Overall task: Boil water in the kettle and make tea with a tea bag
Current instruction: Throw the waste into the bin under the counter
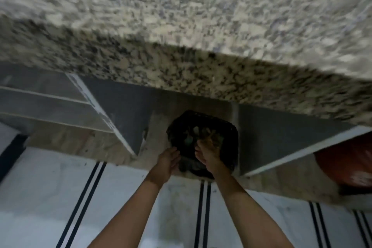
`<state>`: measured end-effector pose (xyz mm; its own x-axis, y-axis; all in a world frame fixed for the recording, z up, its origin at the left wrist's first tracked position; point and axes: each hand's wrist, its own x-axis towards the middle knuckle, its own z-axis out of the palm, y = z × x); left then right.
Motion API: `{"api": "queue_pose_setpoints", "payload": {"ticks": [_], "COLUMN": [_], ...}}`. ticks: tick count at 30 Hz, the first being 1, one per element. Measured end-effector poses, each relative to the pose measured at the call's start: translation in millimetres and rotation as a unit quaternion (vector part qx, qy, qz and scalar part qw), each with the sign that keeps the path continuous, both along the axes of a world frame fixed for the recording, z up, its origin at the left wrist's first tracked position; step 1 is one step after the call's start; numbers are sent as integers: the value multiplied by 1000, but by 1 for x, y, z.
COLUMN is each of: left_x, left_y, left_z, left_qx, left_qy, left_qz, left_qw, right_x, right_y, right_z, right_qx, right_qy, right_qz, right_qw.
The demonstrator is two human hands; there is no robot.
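A black mesh basket (pixel 227 133) sits on the low shelf under the granite counter (pixel 181 26). It holds several dark, blurred items that I cannot identify. My left hand (pixel 168 158) grips the basket's near left rim. My right hand (pixel 207 147) reaches into the basket from the front, its fingers spread over the contents. No kettle, cup or tea bag is in view.
The counter's thick granite edge (pixel 141 60) overhangs the shelf. Grey cabinet partitions (pixel 120 110) stand on both sides of the basket. A red-orange round container (pixel 346 165) sits in the compartment to the right. A white floor with black stripes (pixel 80 207) lies below.
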<state>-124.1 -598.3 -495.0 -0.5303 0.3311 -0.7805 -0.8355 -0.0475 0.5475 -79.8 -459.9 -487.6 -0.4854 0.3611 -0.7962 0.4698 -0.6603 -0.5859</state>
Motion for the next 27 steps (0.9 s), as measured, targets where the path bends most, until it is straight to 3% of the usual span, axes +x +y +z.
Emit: {"api": "queue_pose_setpoints", "payload": {"ticks": [3,6,9,11,15,21,24,27], "left_x": [23,51,81,98,117,114,117,123], "left_y": [0,0,-3,-2,18,92,142,201], "left_z": [82,171,252,301,376,449,464,464], "left_qx": [-12,-81,-145,-139,-149,-202,-203,-210], "left_qy": [-5,34,127,213,414,656,703,715], "left_qz": [-6,-51,-121,-174,-249,-285,-300,-306], "left_qw": [1000,995,974,951,863,669,612,593], "right_x": [31,63,101,124,158,181,189,198], "right_y": [-14,-26,-31,-29,-6,73,125,185], "right_z": [73,161,242,295,376,448,468,476], "right_qx": [39,70,163,258,434,607,649,672], "right_qy": [-21,-41,-26,-1,1,-21,-20,-38], "right_qz": [-7,-3,16,40,74,54,12,-31], "right_qw": [999,997,986,965,898,793,760,739]}}
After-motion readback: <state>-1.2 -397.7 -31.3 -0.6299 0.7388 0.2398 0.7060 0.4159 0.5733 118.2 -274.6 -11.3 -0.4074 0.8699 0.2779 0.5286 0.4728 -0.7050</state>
